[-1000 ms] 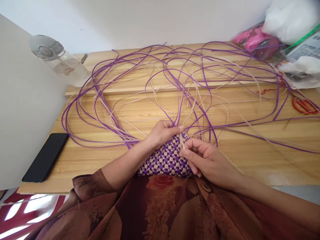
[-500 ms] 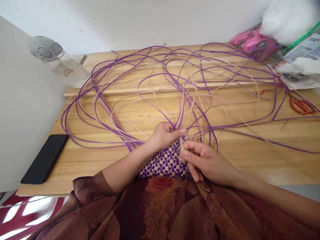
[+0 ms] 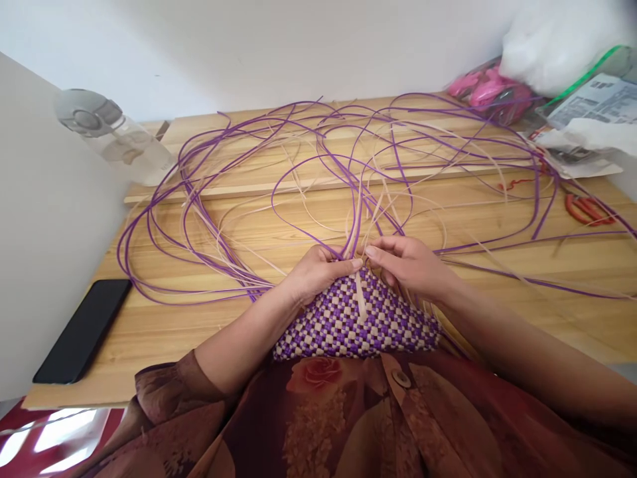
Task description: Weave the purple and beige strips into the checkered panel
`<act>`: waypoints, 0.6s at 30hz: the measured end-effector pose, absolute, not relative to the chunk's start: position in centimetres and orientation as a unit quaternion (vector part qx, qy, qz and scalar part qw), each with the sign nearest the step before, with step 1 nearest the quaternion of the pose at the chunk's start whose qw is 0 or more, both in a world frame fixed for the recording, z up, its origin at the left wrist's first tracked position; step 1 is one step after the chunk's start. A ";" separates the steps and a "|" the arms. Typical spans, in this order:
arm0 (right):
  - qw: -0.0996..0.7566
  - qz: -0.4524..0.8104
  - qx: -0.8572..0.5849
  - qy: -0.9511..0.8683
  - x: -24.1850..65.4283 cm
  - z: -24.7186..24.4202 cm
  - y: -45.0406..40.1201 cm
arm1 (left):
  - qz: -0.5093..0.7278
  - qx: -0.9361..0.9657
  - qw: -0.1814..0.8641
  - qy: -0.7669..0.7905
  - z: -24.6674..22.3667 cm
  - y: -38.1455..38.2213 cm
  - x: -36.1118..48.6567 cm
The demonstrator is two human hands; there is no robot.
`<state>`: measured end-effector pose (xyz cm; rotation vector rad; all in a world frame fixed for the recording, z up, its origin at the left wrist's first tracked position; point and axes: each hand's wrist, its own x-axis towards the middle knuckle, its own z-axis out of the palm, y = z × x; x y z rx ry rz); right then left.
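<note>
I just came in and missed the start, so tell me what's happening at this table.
A person's left hand and right hand meet at the top edge of a purple-and-cream woven piece. One pale strip lies down over its front. Loose purple strands loop across the wooden table.

The left forearm (image 3: 243, 342) angles toward two o'clock, its hand (image 3: 316, 275) bent with the thumb extended toward three. The right forearm (image 3: 507, 332) angles toward ten, its hand (image 3: 413, 267) curled, thumb and forefinger tips close together.
</note>
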<state>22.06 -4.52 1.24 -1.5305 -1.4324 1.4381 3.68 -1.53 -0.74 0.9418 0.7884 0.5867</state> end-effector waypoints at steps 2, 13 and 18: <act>0.311 0.563 -0.550 -0.533 21.6 0.8 -3.5 | 0.276 0.440 0.775 0.359 -0.8 -1.5 3.6; 0.472 0.323 -0.709 -0.413 30.2 0.0 4.6 | 0.240 0.393 0.768 0.445 -1.3 -1.2 3.8; 0.345 0.298 -0.600 -0.658 26.8 0.4 0.4 | 0.225 0.426 0.759 0.439 -1.0 -1.1 3.4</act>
